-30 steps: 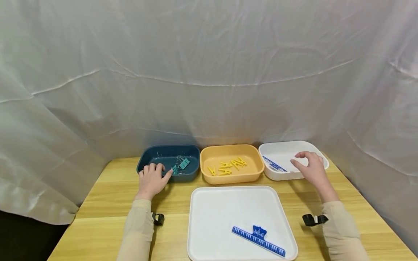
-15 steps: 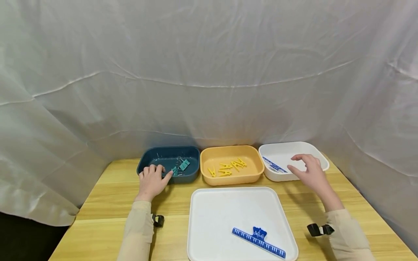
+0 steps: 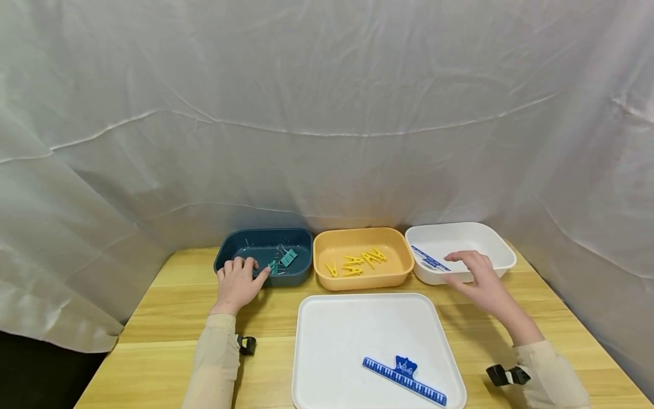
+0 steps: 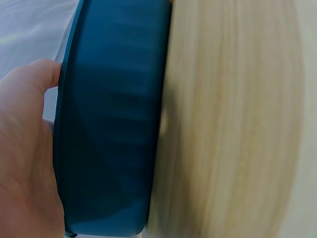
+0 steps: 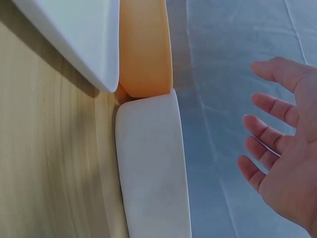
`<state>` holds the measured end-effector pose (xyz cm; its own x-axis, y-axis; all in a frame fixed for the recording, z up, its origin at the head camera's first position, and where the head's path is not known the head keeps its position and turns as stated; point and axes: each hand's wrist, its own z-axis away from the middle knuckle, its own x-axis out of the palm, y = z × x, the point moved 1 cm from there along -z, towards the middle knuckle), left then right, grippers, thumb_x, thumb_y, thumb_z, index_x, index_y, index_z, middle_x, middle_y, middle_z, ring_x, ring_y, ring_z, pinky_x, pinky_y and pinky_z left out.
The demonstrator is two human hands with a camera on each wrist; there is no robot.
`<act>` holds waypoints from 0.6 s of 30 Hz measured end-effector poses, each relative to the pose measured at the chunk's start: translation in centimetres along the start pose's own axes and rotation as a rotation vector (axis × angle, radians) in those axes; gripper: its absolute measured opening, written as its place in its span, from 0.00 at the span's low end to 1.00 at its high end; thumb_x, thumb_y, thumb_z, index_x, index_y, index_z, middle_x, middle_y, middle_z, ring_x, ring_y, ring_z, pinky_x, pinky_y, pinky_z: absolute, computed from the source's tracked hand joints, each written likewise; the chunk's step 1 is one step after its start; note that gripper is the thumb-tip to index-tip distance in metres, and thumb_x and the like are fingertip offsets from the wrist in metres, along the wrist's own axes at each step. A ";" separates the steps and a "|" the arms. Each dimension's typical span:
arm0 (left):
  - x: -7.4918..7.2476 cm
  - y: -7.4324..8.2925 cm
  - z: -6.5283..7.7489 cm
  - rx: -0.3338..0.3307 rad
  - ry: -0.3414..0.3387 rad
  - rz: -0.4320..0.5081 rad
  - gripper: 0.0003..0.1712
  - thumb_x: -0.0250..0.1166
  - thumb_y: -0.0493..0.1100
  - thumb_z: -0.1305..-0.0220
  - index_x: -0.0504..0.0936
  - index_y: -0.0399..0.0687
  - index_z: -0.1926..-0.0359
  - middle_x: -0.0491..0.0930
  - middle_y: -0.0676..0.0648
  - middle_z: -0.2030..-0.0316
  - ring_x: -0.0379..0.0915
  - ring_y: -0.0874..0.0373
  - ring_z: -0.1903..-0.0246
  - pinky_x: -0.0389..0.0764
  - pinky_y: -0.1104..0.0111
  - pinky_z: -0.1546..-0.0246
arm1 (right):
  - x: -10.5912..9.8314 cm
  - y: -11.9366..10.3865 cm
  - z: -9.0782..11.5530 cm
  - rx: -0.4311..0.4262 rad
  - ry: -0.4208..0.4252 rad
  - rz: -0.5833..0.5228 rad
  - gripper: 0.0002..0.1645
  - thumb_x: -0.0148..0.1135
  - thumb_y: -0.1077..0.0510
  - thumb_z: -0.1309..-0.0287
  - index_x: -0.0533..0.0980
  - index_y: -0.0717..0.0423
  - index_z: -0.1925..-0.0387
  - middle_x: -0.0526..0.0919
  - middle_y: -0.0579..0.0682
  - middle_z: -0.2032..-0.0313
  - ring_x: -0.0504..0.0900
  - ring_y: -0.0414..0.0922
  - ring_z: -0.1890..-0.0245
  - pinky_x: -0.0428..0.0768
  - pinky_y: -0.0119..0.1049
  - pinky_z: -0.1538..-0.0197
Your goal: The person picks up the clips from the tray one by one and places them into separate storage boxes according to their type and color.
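My left hand (image 3: 237, 284) rests at the near rim of the dark blue bin (image 3: 293, 279), thumb towards teal binder clips (image 3: 288, 258) inside. In the left wrist view its thumb touches the bin's rim; its other fingertips are hidden. My right hand (image 3: 482, 284) hovers at the near edge of the white bin (image 3: 434, 278), thumb and fingers spread with nothing between them. Inside that bin lies a blue-and-white piano-key page clip (image 3: 425, 255), partly hidden in its lower part. A similar blue clip (image 3: 403, 379) lies on the white tray (image 3: 332, 341).
Between the two outer bins stands a yellow-orange bin (image 3: 365, 280) holding several yellow clothespins (image 3: 352, 271). The wooden table (image 3: 158, 318) ends against a grey curtain (image 3: 327, 170) behind the bins. A black camera strap sits on each wrist.
My right hand has drawn back towards me and slightly left, from over the white bin to its near edge. The left hand and the clips have stayed put.
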<state>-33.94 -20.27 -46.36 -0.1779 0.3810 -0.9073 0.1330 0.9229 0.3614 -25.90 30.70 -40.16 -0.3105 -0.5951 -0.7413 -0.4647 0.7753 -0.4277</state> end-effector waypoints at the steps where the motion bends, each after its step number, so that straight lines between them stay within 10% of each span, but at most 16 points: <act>1: 0.0 0.0 0.0 0.001 0.000 0.000 0.26 0.53 0.65 0.32 0.74 0.47 0.56 0.69 0.40 0.53 0.57 0.42 0.52 0.56 0.46 0.48 | 0.0 -0.2 0.0 -0.013 -0.003 0.001 0.22 0.71 0.62 0.49 0.77 0.62 0.51 0.78 0.59 0.52 0.69 0.52 0.48 0.60 0.47 0.45; 18: -0.1 -0.1 0.0 0.000 -0.013 0.002 0.26 0.53 0.64 0.32 0.74 0.46 0.55 0.69 0.40 0.52 0.56 0.41 0.51 0.56 0.45 0.46 | 2.1 -2.3 0.8 -0.149 -0.217 -0.057 0.30 0.76 0.59 0.55 0.77 0.54 0.47 0.80 0.48 0.49 0.70 0.38 0.45 0.64 0.28 0.41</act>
<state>-33.89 -20.34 -46.34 -0.1645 0.3824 -0.9092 0.1338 0.9219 0.3635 -24.81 27.83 -41.19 -0.1024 -0.5654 -0.8185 -0.5984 0.6922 -0.4033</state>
